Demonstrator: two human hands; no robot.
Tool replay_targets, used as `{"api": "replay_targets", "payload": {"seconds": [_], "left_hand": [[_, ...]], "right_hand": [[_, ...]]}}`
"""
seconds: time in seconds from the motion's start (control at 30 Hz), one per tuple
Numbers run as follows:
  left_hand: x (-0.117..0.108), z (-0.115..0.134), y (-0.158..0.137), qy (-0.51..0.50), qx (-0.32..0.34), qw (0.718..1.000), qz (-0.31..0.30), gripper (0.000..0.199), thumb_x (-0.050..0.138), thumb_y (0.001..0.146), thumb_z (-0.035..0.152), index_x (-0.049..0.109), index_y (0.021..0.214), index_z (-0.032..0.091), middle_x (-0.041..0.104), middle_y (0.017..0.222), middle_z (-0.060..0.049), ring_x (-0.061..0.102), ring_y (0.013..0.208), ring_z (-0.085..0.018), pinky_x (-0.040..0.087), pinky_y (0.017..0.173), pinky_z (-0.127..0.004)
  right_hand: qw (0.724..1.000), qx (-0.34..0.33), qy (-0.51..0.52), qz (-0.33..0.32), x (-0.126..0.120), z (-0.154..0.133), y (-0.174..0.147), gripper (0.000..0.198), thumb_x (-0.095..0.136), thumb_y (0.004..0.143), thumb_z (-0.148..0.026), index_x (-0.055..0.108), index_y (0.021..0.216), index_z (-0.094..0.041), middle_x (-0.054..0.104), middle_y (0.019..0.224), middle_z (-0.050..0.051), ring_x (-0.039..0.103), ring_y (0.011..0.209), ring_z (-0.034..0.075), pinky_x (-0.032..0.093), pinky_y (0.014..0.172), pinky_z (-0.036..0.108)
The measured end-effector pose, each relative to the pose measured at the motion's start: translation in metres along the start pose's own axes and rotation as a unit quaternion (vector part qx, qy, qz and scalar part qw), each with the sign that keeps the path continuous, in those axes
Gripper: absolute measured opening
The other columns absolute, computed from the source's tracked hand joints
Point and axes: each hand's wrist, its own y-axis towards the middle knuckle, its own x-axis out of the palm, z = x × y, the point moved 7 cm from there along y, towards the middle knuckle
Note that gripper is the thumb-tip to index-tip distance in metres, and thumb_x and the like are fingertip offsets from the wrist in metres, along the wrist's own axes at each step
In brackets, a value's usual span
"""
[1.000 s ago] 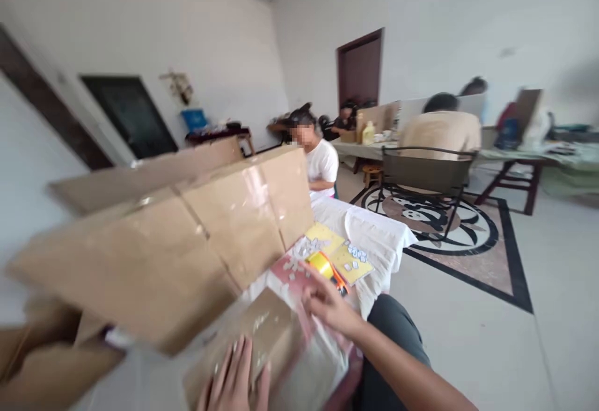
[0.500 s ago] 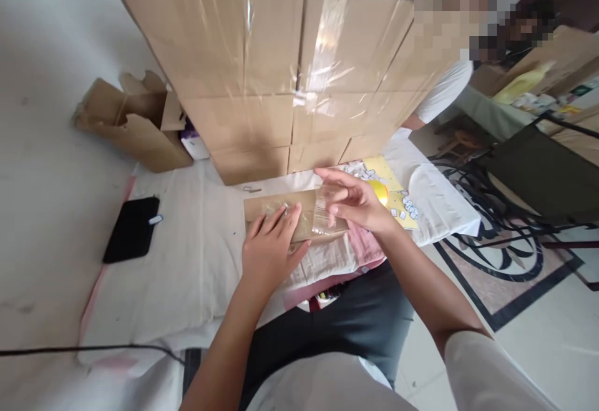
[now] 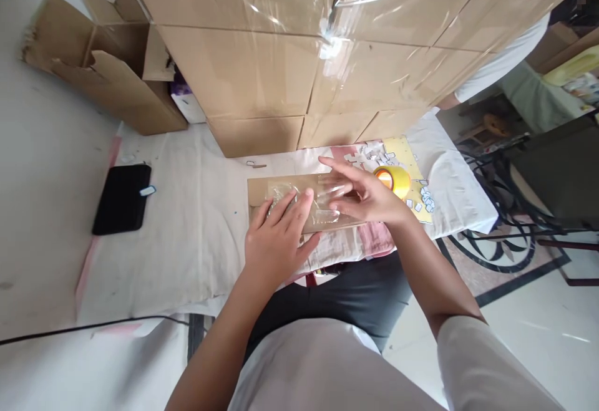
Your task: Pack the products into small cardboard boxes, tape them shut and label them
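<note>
A small flat cardboard box (image 3: 259,191) lies on the cloth-covered table in front of me, with clear tape (image 3: 322,202) over its top. My left hand (image 3: 281,230) rests flat on the box's left part, fingers spread over the tape. At the right end, my right hand (image 3: 360,193) has its thumb and middle fingers at the tape, which shines over the fingertips; its index finger points out to the left. A yellow tape roll (image 3: 397,180) stands just behind my right hand, partly covered by it.
A tall stack of taped cardboard boxes (image 3: 262,80) rises behind the work spot. An open carton (image 3: 112,87) and a black tablet-like object (image 3: 124,199) are at the left. A yellow sheet with paper bits (image 3: 423,202) lies at the right. Another person's sleeve (image 3: 505,62) shows beyond the stack.
The view has tilted down and shifted. The tape under my right hand now lies lower against the box, and more of the tape roll shows. My left hand stays flat on the box.
</note>
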Motion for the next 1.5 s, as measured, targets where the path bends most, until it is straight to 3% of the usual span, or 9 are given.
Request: {"api": "replay_targets", "payload": {"seconds": [0.2, 0.4, 0.53, 0.67, 0.93, 1.13, 1.27, 1.37, 1.5], "left_hand": [[0.003, 0.000, 0.003, 0.008, 0.001, 1.000, -0.009, 0.077, 0.057, 0.094, 0.046, 0.024, 0.159, 0.018, 0.068, 0.137, -0.006, 0.060, 0.130, -0.023, 0.032, 0.117, -0.039], [0.005, 0.005, 0.004, 0.069, 0.055, 0.995, -0.050, 0.050, 0.055, 0.097, 0.041, 0.047, 0.147, 0.034, 0.057, 0.149, -0.005, 0.055, 0.136, -0.023, 0.035, 0.114, -0.044], [0.005, 0.006, 0.004, 0.082, 0.068, 0.993, -0.048, 0.043, 0.057, 0.097, 0.040, 0.054, 0.140, 0.034, 0.057, 0.149, -0.008, 0.055, 0.137, -0.025, 0.039, 0.112, -0.046], [0.006, 0.007, 0.002, 0.081, 0.069, 0.993, -0.051, 0.038, 0.059, 0.095, 0.040, 0.060, 0.133, 0.034, 0.057, 0.149, -0.009, 0.055, 0.137, -0.027, 0.041, 0.111, -0.048], [0.004, 0.010, -0.001, 0.085, 0.067, 0.993, -0.043, 0.037, 0.062, 0.094, 0.039, 0.061, 0.131, 0.035, 0.058, 0.147, -0.008, 0.056, 0.136, -0.025, 0.040, 0.111, -0.047], [0.006, 0.009, 0.001, 0.088, 0.071, 0.993, -0.044, 0.036, 0.061, 0.095, 0.040, 0.061, 0.130, 0.035, 0.059, 0.147, -0.007, 0.056, 0.136, -0.026, 0.041, 0.109, -0.048], [0.005, 0.010, 0.002, 0.091, 0.068, 0.993, -0.033, 0.035, 0.061, 0.095, 0.040, 0.061, 0.129, 0.034, 0.060, 0.145, -0.007, 0.058, 0.134, -0.026, 0.043, 0.107, -0.047], [0.003, 0.011, 0.004, 0.090, 0.075, 0.993, -0.027, 0.033, 0.062, 0.094, 0.037, 0.063, 0.127, 0.033, 0.063, 0.142, -0.001, 0.059, 0.132, -0.028, 0.043, 0.108, -0.049], [0.000, 0.017, 0.009, 0.061, 0.094, 0.992, -0.053, 0.032, 0.059, 0.095, 0.021, 0.064, 0.126, 0.028, 0.068, 0.136, 0.005, 0.054, 0.136, -0.031, 0.023, 0.123, -0.056]], "right_hand": [[0.999, 0.008, -0.037, -0.025, -0.001, 0.002, 0.006, 0.079, 0.072, 0.089, -0.029, 0.034, 0.158, -0.027, 0.071, 0.076, -0.005, 0.065, 0.068, 0.015, 0.054, 0.069, 0.029], [0.993, -0.054, -0.105, -0.033, -0.002, 0.000, 0.013, 0.072, 0.069, 0.090, -0.028, 0.037, 0.155, -0.025, 0.072, 0.073, -0.005, 0.063, 0.085, 0.019, 0.047, 0.100, 0.041], [0.988, -0.064, -0.131, -0.045, -0.003, -0.002, 0.013, 0.075, 0.066, 0.089, -0.022, 0.034, 0.157, -0.027, 0.072, 0.075, -0.004, 0.061, 0.093, 0.021, 0.045, 0.102, 0.043], [0.988, -0.050, -0.138, -0.046, -0.005, 0.002, 0.014, 0.077, 0.064, 0.088, -0.017, 0.034, 0.157, -0.028, 0.074, 0.080, -0.002, 0.060, 0.098, 0.023, 0.049, 0.091, 0.039], [0.995, -0.034, -0.046, 0.082, -0.023, 0.004, 0.020, 0.072, 0.072, 0.086, -0.024, 0.041, 0.150, -0.032, 0.067, 0.084, -0.002, 0.064, 0.083, 0.019, 0.051, 0.088, 0.038], [0.984, -0.008, -0.134, 0.120, -0.015, 0.007, 0.021, 0.059, 0.064, 0.090, -0.019, 0.043, 0.145, -0.027, 0.064, 0.084, -0.002, 0.058, 0.080, 0.018, 0.048, 0.080, 0.033], [0.943, 0.006, -0.251, 0.219, -0.030, 0.013, 0.023, 0.058, 0.072, 0.082, -0.022, 0.052, 0.137, -0.023, 0.062, 0.105, 0.006, 0.057, 0.097, 0.024, 0.048, 0.089, 0.041], [0.920, 0.023, -0.264, 0.290, -0.048, 0.022, 0.016, 0.055, 0.073, 0.079, -0.023, 0.056, 0.132, -0.022, 0.060, 0.114, 0.008, 0.058, 0.095, 0.024, 0.050, 0.086, 0.041], [0.881, 0.028, -0.230, 0.412, -0.068, 0.029, -0.030, 0.032, 0.063, 0.085, -0.022, 0.062, 0.117, -0.021, 0.064, 0.101, 0.005, 0.060, 0.086, 0.020, 0.050, 0.082, 0.037]]}}
